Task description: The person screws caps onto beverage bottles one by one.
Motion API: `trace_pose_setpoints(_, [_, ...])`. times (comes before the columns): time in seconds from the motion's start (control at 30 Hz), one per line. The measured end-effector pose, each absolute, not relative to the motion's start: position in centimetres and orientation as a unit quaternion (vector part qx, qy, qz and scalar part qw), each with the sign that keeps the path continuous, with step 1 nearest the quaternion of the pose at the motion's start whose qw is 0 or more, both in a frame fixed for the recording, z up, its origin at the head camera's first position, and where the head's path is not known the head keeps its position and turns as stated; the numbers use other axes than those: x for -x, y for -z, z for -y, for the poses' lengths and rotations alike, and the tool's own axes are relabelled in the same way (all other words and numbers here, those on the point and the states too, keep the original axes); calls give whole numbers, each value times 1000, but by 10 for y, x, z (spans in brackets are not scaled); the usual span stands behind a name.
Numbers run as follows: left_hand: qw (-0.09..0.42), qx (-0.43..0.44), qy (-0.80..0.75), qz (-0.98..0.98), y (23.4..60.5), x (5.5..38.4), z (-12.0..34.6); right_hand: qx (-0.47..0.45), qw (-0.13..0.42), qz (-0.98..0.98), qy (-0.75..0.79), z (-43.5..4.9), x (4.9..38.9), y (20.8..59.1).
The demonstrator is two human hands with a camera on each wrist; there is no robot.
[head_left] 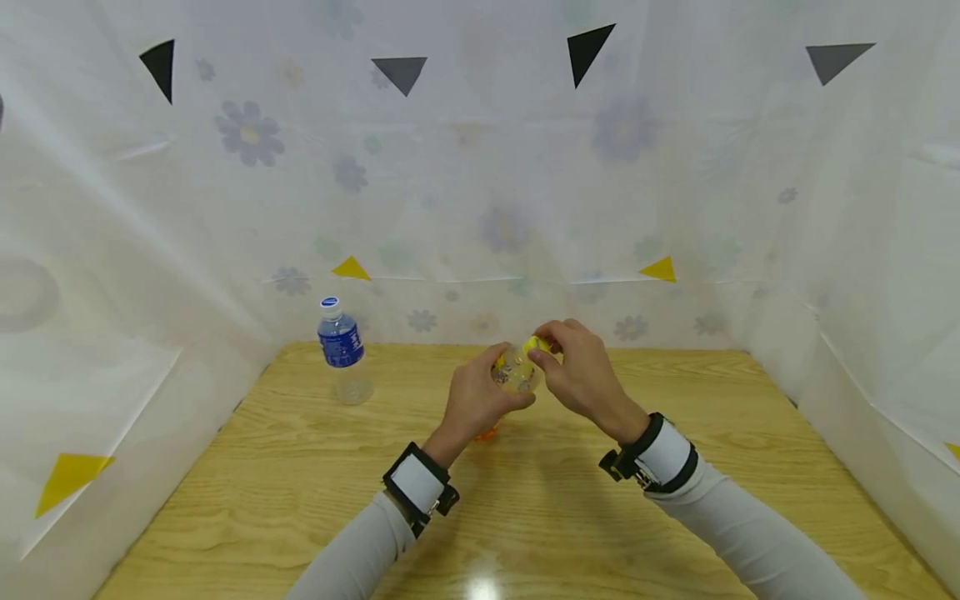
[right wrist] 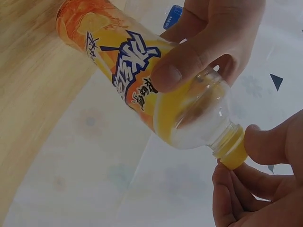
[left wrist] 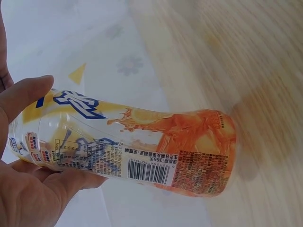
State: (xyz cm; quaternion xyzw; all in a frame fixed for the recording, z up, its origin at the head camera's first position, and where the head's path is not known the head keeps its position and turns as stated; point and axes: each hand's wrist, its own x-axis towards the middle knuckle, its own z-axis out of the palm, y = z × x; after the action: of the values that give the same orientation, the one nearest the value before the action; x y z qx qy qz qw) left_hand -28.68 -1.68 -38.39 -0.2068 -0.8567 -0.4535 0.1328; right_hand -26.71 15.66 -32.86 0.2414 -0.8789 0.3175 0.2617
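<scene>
My left hand (head_left: pixel 477 393) grips a clear plastic drink bottle (right wrist: pixel 137 71) around its upper body, thumb across the label. The label is orange and yellow with blue and white lettering; a barcode (left wrist: pixel 147 172) shows in the left wrist view. The bottle looks empty and is tilted, its base close over the table. At its neck sits a yellow cap (right wrist: pixel 234 151), which my right hand (head_left: pixel 585 372) pinches between thumb and fingers. In the head view the hands cover much of the bottle, and a bit of its orange base (head_left: pixel 487 433) shows under the left hand.
A second clear bottle with a blue label (head_left: pixel 342 343) and white cap stands upright toward the back left of the wooden table (head_left: pixel 300 467). White flower-printed sheeting (head_left: pixel 480 183) with black, grey and yellow triangles encloses the back and sides.
</scene>
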Motion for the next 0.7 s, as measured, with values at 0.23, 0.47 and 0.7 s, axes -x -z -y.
trace_pose_setpoints(0.23, [127,209,462,852,385,286,17,-245,278,871,-324,-156,269,333])
trace_pose_setpoints(0.47, [124,208,457,856,382,285,17,-245,273,871,-326,-156,269,333])
trace_pose_setpoints(0.7, [124,207,453,858,382,285,17,-223,219,897,-311,-157,262,327])
